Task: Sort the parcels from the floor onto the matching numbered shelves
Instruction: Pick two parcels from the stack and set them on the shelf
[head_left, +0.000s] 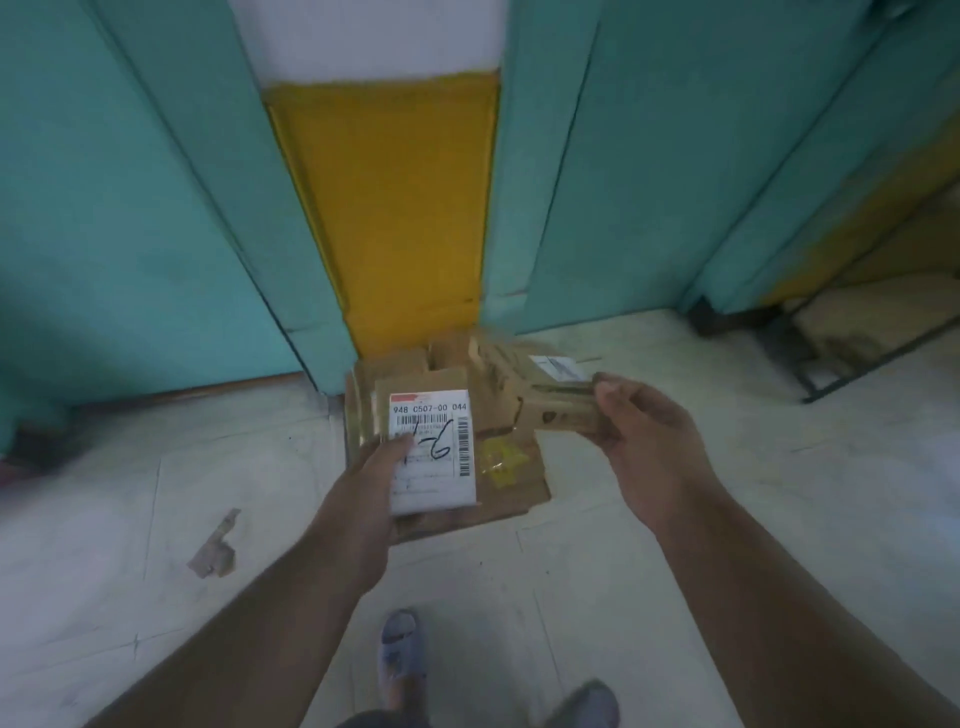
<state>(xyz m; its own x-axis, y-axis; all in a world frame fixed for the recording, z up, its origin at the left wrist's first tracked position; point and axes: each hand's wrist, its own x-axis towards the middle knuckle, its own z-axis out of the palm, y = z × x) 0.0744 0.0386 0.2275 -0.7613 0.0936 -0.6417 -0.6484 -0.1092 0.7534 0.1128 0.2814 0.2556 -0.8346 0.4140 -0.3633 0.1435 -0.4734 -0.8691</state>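
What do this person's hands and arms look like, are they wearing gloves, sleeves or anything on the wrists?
Both are bare. The left hand and right hand wear no gloves, and no ring, watch or wristband shows. Both forearms are uncovered right down to the bottom edge of the picture, so no sleeve is in view. Lower down, the person's feet are in grey slip-on shoes.

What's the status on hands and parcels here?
Left hand holds labelled parcel, marked 6. Right hand grips second box. More parcels on floor; nothing blocking.
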